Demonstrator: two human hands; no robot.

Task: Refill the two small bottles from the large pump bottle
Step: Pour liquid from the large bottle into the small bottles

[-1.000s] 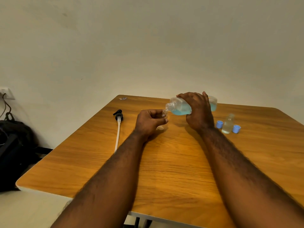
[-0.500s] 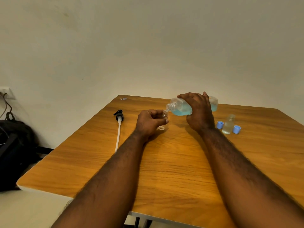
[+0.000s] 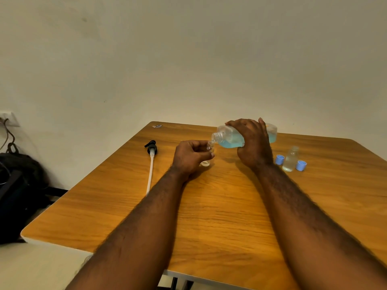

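Dim, warm indoor light, soft shadows, wide-angle bending and slight blur at edges.

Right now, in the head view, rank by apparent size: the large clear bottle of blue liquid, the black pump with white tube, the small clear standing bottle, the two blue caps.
1. Large clear bottle of blue liquid
2. Black pump with white tube
3. Small clear standing bottle
4. Two blue caps: alike, unranked

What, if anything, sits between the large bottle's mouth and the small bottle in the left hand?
Nothing visible. The large bottle is tilted, its open mouth at the neck of the small bottle; the pump lies aside.
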